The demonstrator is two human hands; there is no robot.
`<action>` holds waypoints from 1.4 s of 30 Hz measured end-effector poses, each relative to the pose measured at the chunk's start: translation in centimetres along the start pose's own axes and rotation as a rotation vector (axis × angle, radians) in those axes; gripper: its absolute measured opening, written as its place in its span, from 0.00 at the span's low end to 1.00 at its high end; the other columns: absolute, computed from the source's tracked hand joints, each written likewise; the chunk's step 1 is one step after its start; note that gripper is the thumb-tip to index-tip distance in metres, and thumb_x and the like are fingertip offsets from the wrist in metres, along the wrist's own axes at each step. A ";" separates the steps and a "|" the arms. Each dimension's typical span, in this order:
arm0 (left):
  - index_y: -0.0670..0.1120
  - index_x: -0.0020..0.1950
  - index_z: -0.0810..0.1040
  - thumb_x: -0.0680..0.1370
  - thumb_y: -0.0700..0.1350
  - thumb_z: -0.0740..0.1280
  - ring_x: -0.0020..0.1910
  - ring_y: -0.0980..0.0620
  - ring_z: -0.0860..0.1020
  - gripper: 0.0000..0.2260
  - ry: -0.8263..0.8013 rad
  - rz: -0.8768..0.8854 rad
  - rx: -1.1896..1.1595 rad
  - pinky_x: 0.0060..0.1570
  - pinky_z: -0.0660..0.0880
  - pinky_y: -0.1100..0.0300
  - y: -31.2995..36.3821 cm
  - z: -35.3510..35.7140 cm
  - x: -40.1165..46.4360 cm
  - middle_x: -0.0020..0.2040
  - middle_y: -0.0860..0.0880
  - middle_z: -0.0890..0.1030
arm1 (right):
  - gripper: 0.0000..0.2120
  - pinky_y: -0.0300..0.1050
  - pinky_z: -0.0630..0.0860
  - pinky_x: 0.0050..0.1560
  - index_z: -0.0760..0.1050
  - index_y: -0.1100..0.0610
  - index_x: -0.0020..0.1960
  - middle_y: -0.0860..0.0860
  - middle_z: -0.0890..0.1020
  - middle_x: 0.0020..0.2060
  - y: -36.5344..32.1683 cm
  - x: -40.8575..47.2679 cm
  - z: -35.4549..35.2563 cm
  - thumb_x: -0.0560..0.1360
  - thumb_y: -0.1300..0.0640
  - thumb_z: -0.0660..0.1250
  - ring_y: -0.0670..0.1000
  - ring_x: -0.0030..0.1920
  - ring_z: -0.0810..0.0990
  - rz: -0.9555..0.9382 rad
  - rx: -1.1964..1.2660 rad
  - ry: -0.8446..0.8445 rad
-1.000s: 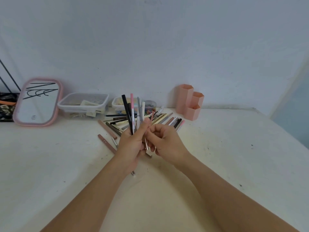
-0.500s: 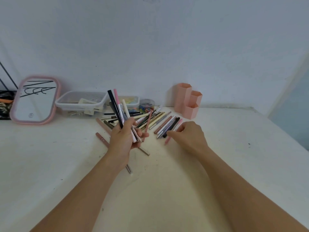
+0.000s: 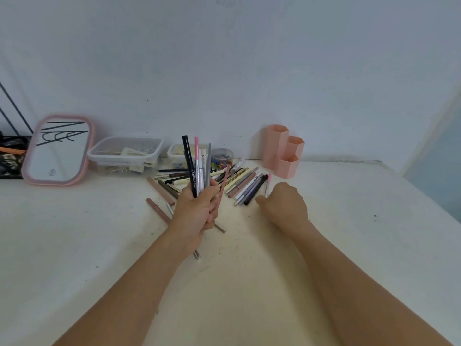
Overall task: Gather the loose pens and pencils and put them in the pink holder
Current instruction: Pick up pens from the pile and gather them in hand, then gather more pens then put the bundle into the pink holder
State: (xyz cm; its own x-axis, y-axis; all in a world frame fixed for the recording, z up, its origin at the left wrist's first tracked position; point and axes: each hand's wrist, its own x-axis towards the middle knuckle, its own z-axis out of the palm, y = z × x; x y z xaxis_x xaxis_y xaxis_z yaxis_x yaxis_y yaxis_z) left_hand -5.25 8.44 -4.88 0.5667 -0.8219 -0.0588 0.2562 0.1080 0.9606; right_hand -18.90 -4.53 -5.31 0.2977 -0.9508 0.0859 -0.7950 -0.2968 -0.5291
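Observation:
The pink holder [image 3: 282,151], three joined hexagonal cups, stands at the back of the white table [image 3: 249,270] near the wall. A pile of loose pens and pencils [image 3: 239,183] lies fanned out to its left. Two brownish-pink pencils [image 3: 159,187] lie further left. My left hand [image 3: 197,211] is raised above the table, shut on an upright bundle of pens [image 3: 197,168]: black, pink-and-white, grey and a slanting pink one. My right hand [image 3: 284,206] rests low at the pile's right edge, its fingers closed on a pink-tipped pen [image 3: 268,182] whose lower end is hidden.
A pink-framed mirror [image 3: 58,151] leans at the back left beside a dark bag [image 3: 10,156]. Two clear plastic boxes [image 3: 124,153] and a small round tub of coloured bits [image 3: 222,156] sit behind the pile. The table ends at the right, near a wall corner.
My hands have come apart. The right hand moved right to the pile's edge and took hold of the pink-tipped pen, tilting it. The left hand keeps the bundle, now more upright.

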 end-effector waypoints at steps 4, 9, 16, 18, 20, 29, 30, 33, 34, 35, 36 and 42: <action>0.46 0.50 0.75 0.81 0.40 0.66 0.23 0.56 0.62 0.02 0.020 -0.003 -0.027 0.19 0.57 0.65 0.0 -0.1 0.0 0.28 0.51 0.68 | 0.17 0.42 0.61 0.29 0.65 0.58 0.29 0.52 0.66 0.24 0.6 0.4 -0.1 0.74 0.56 0.67 0.52 0.26 0.64 0.015 0.263 0.048; 0.47 0.52 0.74 0.82 0.45 0.67 0.22 0.57 0.65 0.04 0.051 -0.011 -0.070 0.18 0.59 0.66 -0.2 0.0 0.3 0.28 0.52 0.70 | 0.17 0.41 0.65 0.28 0.74 0.56 0.29 0.48 0.73 0.24 -2.0 -2.2 -1.0 0.77 0.61 0.66 0.47 0.25 0.66 -0.083 0.800 -0.113; 0.46 0.45 0.77 0.76 0.65 0.65 0.21 0.54 0.66 0.22 0.136 0.002 -0.061 0.29 0.66 0.62 -0.2 0.2 0.4 0.25 0.50 0.67 | 0.11 0.28 0.68 0.27 0.77 0.66 0.38 0.55 0.79 0.29 -6.1 -7.1 1.0 0.79 0.68 0.64 0.40 0.22 0.73 -0.403 0.947 -0.316; 0.47 0.40 0.75 0.72 0.68 0.66 0.21 0.54 0.66 0.24 0.131 0.007 -0.059 0.27 0.65 0.63 0.0 0.3 0.2 0.24 0.50 0.66 | 0.11 0.28 0.68 0.28 0.77 0.66 0.37 0.54 0.79 0.28 -5.9 -6.9 1.2 0.79 0.68 0.65 0.40 0.22 0.73 -0.409 0.943 -0.307; 0.48 0.40 0.76 0.68 0.67 0.70 0.22 0.55 0.66 0.22 0.114 0.014 -0.017 0.23 0.64 0.63 0.1 0.4 0.0 0.24 0.51 0.67 | 0.10 0.30 0.70 0.28 0.77 0.67 0.37 0.53 0.79 0.28 -5.7 -6.7 1.3 0.77 0.69 0.65 0.41 0.23 0.73 -0.389 0.927 -0.301; 0.43 0.37 0.73 0.81 0.49 0.66 0.24 0.47 0.71 0.15 0.085 0.033 0.064 0.19 0.65 0.61 -0.2 0.1 0.2 0.25 0.47 0.72 | 0.05 0.35 0.72 0.32 0.84 0.56 0.44 0.46 0.84 0.34 -3.5 -3.5 -0.3 0.77 0.56 0.72 0.43 0.29 0.76 -0.365 0.832 -0.203; 0.43 0.38 0.73 0.82 0.49 0.65 0.25 0.46 0.75 0.15 0.063 0.033 0.056 0.19 0.67 0.61 -0.1 0.1 0.1 0.26 0.47 0.73 | 0.04 0.39 0.75 0.37 0.85 0.54 0.47 0.45 0.85 0.39 -2.6 -2.0 -0.9 0.77 0.55 0.71 0.43 0.33 0.79 -0.308 0.770 -0.045; 0.45 0.49 0.75 0.83 0.49 0.65 0.31 0.50 0.83 0.08 0.012 0.014 0.019 0.19 0.70 0.62 0.0 0.3 -0.3 0.28 0.49 0.75 | 0.16 0.50 0.76 0.54 0.76 0.51 0.66 0.48 0.80 0.60 1.3 2.7 -2.3 0.79 0.51 0.65 0.52 0.51 0.82 -0.213 0.237 0.273; 0.46 0.50 0.74 0.83 0.50 0.65 0.28 0.52 0.80 0.08 -0.017 0.012 0.012 0.19 0.68 0.63 0.1 0.4 -0.3 0.28 0.49 0.74 | 0.18 0.52 0.76 0.55 0.72 0.52 0.69 0.50 0.77 0.64 2.3 4.0 -2.4 0.80 0.50 0.63 0.56 0.55 0.81 -0.202 0.094 0.237; 0.47 0.50 0.73 0.82 0.51 0.66 0.25 0.54 0.75 0.08 -0.046 0.013 0.011 0.18 0.65 0.65 0.1 0.4 -0.3 0.28 0.50 0.72 | 0.19 0.53 0.75 0.53 0.70 0.52 0.70 0.51 0.75 0.66 3.0 5.0 -2.3 0.80 0.50 0.63 0.58 0.56 0.80 -0.201 0.000 0.181; 0.47 0.49 0.72 0.81 0.51 0.67 0.23 0.56 0.70 0.09 -0.072 0.016 0.012 0.18 0.62 0.66 0.1 0.3 -0.3 0.28 0.51 0.70 | 0.19 0.52 0.76 0.50 0.68 0.54 0.70 0.52 0.74 0.65 3.2 5.8 -2.1 0.81 0.51 0.62 0.60 0.55 0.80 -0.196 -0.068 0.134; 0.49 0.41 0.70 0.79 0.51 0.69 0.24 0.55 0.58 0.12 -0.070 0.056 0.031 0.26 0.50 0.59 0.3 0.2 -0.1 0.28 0.52 0.63 | 0.06 0.49 0.72 0.40 0.75 0.61 0.53 0.54 0.74 0.48 2.4 7.9 -2.6 0.78 0.63 0.61 0.59 0.42 0.77 -0.165 -0.228 0.156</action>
State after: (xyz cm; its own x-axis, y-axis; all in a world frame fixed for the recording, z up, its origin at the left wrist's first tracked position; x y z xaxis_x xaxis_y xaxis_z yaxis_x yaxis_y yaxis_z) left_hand -5.42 8.40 -4.56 0.5231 -0.8522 0.0138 0.2005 0.1388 0.9698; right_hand -19.83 -13.02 -3.73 0.3619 -0.8851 0.2925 -0.8459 -0.4436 -0.2960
